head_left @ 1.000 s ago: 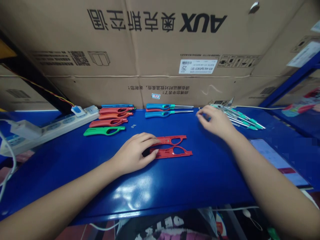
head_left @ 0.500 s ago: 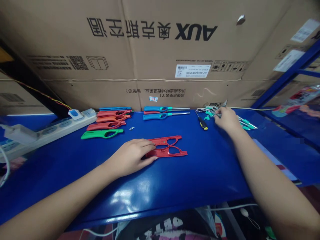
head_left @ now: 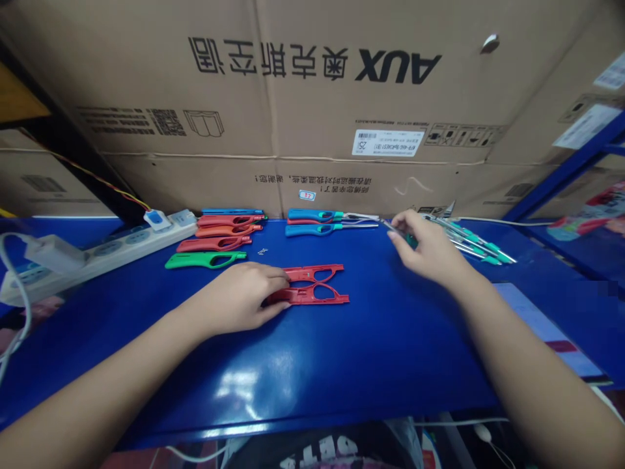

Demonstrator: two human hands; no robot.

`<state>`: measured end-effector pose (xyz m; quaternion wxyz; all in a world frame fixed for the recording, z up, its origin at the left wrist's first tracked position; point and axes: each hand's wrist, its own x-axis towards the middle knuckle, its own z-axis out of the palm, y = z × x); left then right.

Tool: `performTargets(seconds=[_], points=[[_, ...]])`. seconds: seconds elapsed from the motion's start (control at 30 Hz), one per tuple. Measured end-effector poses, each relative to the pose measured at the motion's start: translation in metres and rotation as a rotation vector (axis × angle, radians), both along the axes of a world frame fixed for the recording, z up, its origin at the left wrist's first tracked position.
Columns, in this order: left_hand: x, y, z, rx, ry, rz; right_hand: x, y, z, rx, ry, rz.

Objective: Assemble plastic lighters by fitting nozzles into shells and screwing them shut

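My left hand (head_left: 244,296) is closed over the left ends of two red lighter casing halves (head_left: 319,296), which lie side by side on the blue tabletop with their trigger loops to the right. My right hand (head_left: 432,251) is at the back right. Its thumb and forefinger pinch a thin metal piece (head_left: 389,226), whose other end the hand hides. Beside this hand lies a pile of metal lighter tubes with teal ends (head_left: 481,244). Thin wires stretch left of my fingertips, over the blue-handled lighters (head_left: 312,229).
Red, orange, blue and green lighter casings (head_left: 205,260) lie in a stack at the back left, with small screws (head_left: 263,251) nearby. A white power strip (head_left: 102,251) runs along the left. A large cardboard box (head_left: 312,111) stands behind; a flat tablet-like panel (head_left: 547,332) lies at right.
My right hand has lifted from the tube pile and moved left, now pinching a thin metal piece. The screwdriver there is out of sight. My left hand and the red halves have shifted slightly left.
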<state>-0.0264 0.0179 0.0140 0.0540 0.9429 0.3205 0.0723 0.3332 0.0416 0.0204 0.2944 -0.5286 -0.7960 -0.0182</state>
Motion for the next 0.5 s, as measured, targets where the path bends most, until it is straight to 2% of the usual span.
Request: performTargets(seconds=[0.2, 0.33, 0.4, 0.5], points=[[0.002, 0.0, -0.001, 0.006, -0.058, -0.002, -0.027, -0.019, -0.003, -0.076, -0.1, 0.26], [0.008, -0.002, -0.006, -0.01, -0.25, 0.113, -0.037, -0.025, -0.008, -0.083, -0.091, 0.334], [0.012, -0.004, -0.011, -0.073, -0.372, 0.169, -0.039, -0.026, -0.01, -0.096, -0.086, 0.367], [0.018, -0.004, -0.02, -0.298, -0.569, 0.234, -0.04, -0.026, -0.012, -0.092, -0.085, 0.389]])
